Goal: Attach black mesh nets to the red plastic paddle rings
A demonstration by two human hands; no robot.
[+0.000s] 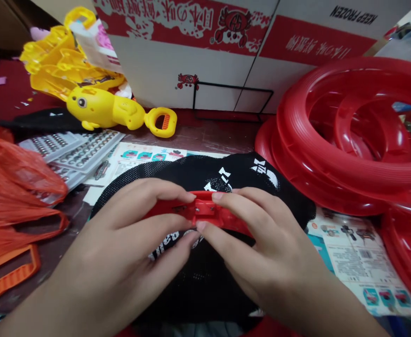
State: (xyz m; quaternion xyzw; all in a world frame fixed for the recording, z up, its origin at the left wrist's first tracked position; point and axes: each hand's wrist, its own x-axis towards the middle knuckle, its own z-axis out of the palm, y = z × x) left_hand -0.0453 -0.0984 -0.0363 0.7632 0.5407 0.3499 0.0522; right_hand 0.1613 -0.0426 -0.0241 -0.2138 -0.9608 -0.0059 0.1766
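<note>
A curved red plastic piece (205, 209) lies across the middle of a black printed cloth (205, 276). Small metal-looking dots show in the block at its centre. My left hand (128, 243) pinches it from the left, with fingertips at the upper and lower edges beside that block. From the right, my right hand (265, 238) does the same, index finger on the upper rim and thumb below. Both hands are closed, their fingertips nearly meeting. My hands cover the ends of the piece. More red plastic shows under the cloth at the bottom edge.
Stacked large red plastic rings (297, 140) stand at the right. Behind are white-and-red cartons (149, 65) and a black wire frame (233, 86). Yellow toy shells (103, 107), trays of metal balls (89, 150), an orange bag (16, 178) and an orange handle (12, 276) lie left.
</note>
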